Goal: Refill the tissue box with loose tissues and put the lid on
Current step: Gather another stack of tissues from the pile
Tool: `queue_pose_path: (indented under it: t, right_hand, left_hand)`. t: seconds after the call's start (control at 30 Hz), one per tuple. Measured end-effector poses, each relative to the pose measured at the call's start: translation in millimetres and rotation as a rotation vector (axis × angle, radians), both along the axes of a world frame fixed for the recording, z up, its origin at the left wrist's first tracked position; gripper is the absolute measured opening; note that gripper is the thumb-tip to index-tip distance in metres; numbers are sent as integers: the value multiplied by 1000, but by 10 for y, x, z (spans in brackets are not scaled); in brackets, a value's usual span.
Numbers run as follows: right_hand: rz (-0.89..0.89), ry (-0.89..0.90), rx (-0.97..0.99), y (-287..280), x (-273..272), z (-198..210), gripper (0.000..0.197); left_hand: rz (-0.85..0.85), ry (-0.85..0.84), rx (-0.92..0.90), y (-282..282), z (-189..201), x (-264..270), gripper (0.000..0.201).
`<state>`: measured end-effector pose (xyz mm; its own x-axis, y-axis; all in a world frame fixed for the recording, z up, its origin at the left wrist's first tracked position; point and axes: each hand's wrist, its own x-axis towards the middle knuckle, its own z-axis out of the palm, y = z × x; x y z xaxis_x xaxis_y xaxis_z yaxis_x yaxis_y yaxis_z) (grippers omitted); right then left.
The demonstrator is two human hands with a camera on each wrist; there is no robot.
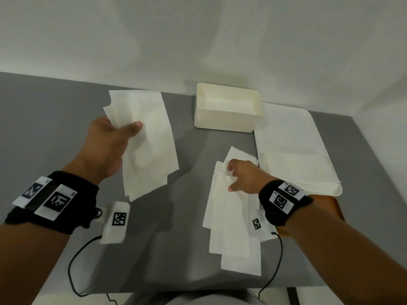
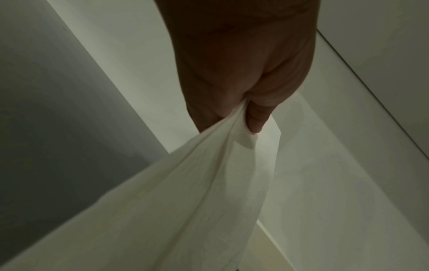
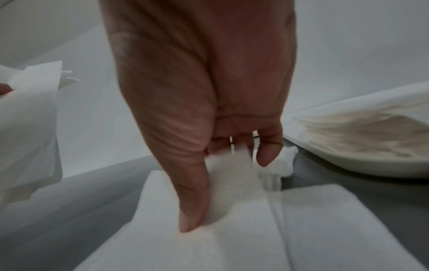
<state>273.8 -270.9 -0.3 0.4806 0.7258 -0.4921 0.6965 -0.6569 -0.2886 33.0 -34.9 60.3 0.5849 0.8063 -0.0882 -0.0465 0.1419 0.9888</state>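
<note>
Loose white paper tissues (image 1: pixel 233 219) lie near-right on the grey bench (image 1: pixel 55 119), pinched by the right hand (image 1: pixel 244 177); left hand (image 1: pixel 108 146) clasps a gathered sheaf (image 1: pixel 147 139). Gathering step; next, carry them into the open cream box (image 1: pixel 226 124) at far centre.

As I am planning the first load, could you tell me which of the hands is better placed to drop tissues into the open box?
Probably the left hand: it already holds a lifted stack of tissues, while the right hand only pinches tissues lying on the table. The tissue box stands open.
</note>
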Motion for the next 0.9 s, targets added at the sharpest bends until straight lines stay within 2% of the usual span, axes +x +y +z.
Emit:
queue_pose_path:
  t: [0.1,0.2,0.33,0.4,0.47,0.63,0.77,0.9]
  right_hand:
    - [75,11,-38,59,-5,31,30]
    - [70,16,0,62,69,59,18]
    - [-15,1,106,29,211,108,31]
    - [-14,-38,133,9,238,100,27]
    - [21,-75,126,-8,230,66,17]
    - [165,-113,88,-63,131,25,28]
    - [71,32,210,-43,185,139,16]
    - [3,-15,166,174,501,319,15]
  left_hand:
    - [-1,0,0,-19,-3,2,20]
    - [2,2,8,-35,21,-17,19]
    - [13,-3,9,-15,18,-57,19]
    - [12,-5,12,-9,6,-72,19]
    - [21,-4,8,-13,-9,-81,20]
    - [12,-14,-3,-28,-30,-101,21]
    - [12,-10,-2,-31,-33,-123,20]
    - [23,21,4,-43,-53,-149,19]
